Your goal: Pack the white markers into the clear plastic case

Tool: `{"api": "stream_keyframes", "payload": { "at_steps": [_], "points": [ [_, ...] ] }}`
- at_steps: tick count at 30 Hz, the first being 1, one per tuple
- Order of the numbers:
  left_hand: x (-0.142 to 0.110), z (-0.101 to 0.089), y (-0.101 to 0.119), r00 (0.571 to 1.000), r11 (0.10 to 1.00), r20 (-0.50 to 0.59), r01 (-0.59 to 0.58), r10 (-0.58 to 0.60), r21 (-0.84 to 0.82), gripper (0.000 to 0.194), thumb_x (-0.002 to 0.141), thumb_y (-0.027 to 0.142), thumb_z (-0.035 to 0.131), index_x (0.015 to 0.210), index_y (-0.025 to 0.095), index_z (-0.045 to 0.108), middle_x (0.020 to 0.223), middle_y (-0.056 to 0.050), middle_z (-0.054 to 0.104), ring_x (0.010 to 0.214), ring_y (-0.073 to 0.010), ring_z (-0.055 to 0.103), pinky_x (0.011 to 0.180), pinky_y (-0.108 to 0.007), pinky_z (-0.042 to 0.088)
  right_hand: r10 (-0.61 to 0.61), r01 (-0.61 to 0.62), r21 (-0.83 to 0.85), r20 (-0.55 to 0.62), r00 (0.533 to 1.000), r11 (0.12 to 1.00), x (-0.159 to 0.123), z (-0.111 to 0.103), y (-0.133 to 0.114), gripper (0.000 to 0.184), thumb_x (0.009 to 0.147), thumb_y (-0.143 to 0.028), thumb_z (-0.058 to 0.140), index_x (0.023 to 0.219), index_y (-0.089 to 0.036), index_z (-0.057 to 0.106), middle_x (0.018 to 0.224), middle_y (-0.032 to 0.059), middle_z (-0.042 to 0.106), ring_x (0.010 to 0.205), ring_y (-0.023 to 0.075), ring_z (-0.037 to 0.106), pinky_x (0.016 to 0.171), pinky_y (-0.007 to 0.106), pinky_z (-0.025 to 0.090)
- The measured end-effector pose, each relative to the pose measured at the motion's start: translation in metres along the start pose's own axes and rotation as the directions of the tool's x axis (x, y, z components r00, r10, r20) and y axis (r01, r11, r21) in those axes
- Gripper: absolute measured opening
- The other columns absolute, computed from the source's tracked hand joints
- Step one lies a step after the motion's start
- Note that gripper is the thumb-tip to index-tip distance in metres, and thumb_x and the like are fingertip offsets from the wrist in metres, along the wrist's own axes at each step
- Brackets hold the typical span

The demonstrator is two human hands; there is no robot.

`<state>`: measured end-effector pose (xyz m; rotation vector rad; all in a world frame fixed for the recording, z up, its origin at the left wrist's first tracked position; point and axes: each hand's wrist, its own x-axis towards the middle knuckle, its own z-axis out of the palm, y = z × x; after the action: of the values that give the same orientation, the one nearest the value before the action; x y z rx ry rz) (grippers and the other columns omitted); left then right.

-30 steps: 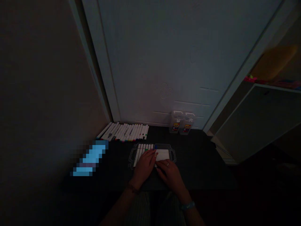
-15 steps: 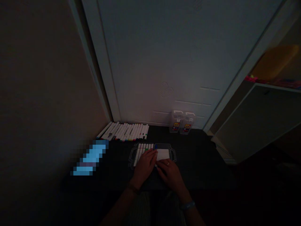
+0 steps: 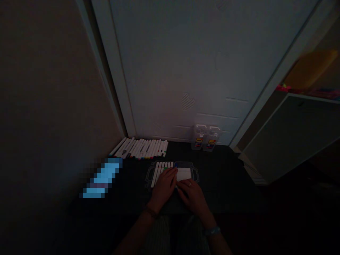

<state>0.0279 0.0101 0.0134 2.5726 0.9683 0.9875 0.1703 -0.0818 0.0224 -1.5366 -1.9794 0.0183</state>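
Note:
An open clear plastic case (image 3: 196, 174) lies on the dark tabletop in front of me. Several white markers (image 3: 156, 173) stand side by side in its left half, one with a green band. A white card or sheet (image 3: 183, 173) lies in the right half. Near the case's middle, a blue end (image 3: 175, 165) shows, apparently of a marker mostly hidden by my fingers. My left hand (image 3: 165, 181) is closed along it, over the marker row. My right hand (image 3: 191, 193), with a ring, is curled with its fingertips at the near end, beside the white card.
A long row of white markers with coloured ends (image 3: 143, 148) lies at the back left. Two clear cases with labels (image 3: 205, 139) stand upright at the back, against a white panel (image 3: 170, 71). A blurred bright blue screen (image 3: 102, 179) is at the left edge.

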Motion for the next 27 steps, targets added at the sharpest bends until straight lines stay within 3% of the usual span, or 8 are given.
{"api": "stream_keyframes", "payload": {
  "at_steps": [27],
  "points": [
    [0.0009,0.0009,-0.0006,1.000,1.000,0.023,0.007,-0.007,0.014,0.036,0.089,0.016,0.042,0.122,0.021,0.055,0.127,-0.004,0.057,0.122,-0.0205,0.045,0.103,-0.043,0.039,0.012,-0.012,0.029,0.010,1.000,0.999,0.0009,-0.0016,-0.0004,0.028,0.089,-0.019,0.049,0.114,-0.026,0.060,0.102,0.0047,0.064,0.094,0.0198,0.056,0.085,0.036,0.046]
  ]
}}
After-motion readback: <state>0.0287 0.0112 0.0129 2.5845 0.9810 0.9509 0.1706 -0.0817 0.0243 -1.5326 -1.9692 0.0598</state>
